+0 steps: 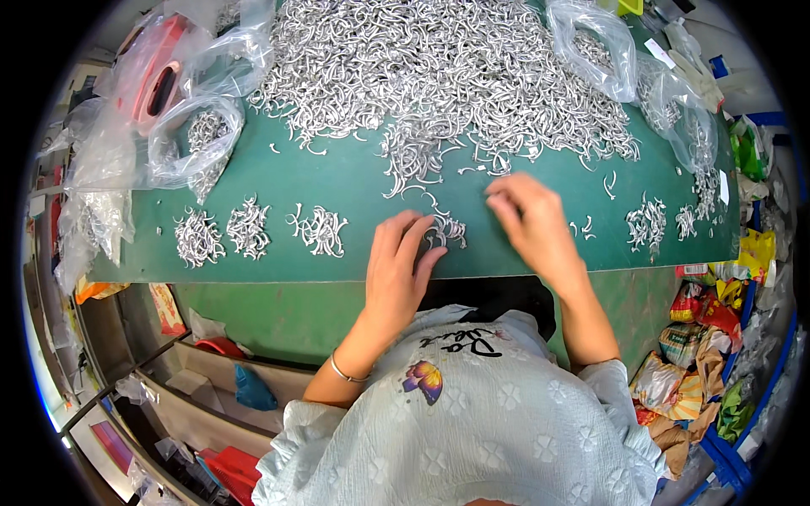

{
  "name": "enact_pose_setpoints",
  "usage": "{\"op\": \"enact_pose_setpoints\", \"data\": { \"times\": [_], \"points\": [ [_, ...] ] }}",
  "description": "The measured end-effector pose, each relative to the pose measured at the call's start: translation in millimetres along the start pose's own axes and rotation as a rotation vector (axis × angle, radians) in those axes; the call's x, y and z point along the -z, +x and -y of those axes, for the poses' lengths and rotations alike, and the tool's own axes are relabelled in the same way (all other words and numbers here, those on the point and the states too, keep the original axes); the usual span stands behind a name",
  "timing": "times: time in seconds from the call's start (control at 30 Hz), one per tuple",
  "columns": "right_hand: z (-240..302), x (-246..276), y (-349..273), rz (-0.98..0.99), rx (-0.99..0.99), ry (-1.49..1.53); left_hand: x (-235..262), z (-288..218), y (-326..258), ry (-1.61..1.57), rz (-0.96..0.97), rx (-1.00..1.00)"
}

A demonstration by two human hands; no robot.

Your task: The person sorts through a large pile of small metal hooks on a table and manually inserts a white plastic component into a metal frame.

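A large heap of small curved silvery metal pieces (422, 67) covers the far middle of the green table (523, 253). My left hand (395, 257) rests near the table's front edge, thumb and fingers apart, its fingertips touching a small pile of the same pieces (447, 229). To the right of that pile, my right hand (536, 223) hovers over the table with its fingers curled together; whatever they hold is too small to make out. Left of my hands sit separate small piles, among them one pile (321, 231), a second pile (249, 228) and a third pile (199, 238).
Further small piles (647, 223) lie to the right, with a few loose pieces (584, 228) nearer my right hand. Clear plastic bags holding more pieces stand at the left (202, 139) and right (683, 110). Colourful packages (675, 384) stack beside the table at the right.
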State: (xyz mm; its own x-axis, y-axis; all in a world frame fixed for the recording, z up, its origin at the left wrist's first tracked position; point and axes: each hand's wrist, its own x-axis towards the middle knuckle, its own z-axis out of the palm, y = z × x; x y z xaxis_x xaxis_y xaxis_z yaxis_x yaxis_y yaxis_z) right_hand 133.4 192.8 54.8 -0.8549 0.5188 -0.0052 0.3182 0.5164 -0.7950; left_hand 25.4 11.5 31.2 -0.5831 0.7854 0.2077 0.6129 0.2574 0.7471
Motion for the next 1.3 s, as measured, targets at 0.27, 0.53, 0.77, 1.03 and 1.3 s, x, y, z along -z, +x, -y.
{"op": "enact_pose_setpoints", "data": {
  "times": [0.27,0.53,0.77,1.03,1.3],
  "points": [
    [-19,1,6,-0.035,0.248,-0.282,-20,-1,10,0.089,0.091,-0.199],
    [-27,24,3,0.003,0.101,-0.020,-17,6,5,0.041,0.023,-0.149],
    [-24,21,-7,-0.270,0.166,-0.438,-17,-4,8,0.078,-0.035,-0.152],
    [-21,15,-9,-0.139,0.224,-0.426,-23,-14,19,0.116,0.010,-0.148],
    [-20,8,-6,-0.154,0.270,-0.553,-54,-26,46,0.113,0.016,-0.181]
  ]
}}
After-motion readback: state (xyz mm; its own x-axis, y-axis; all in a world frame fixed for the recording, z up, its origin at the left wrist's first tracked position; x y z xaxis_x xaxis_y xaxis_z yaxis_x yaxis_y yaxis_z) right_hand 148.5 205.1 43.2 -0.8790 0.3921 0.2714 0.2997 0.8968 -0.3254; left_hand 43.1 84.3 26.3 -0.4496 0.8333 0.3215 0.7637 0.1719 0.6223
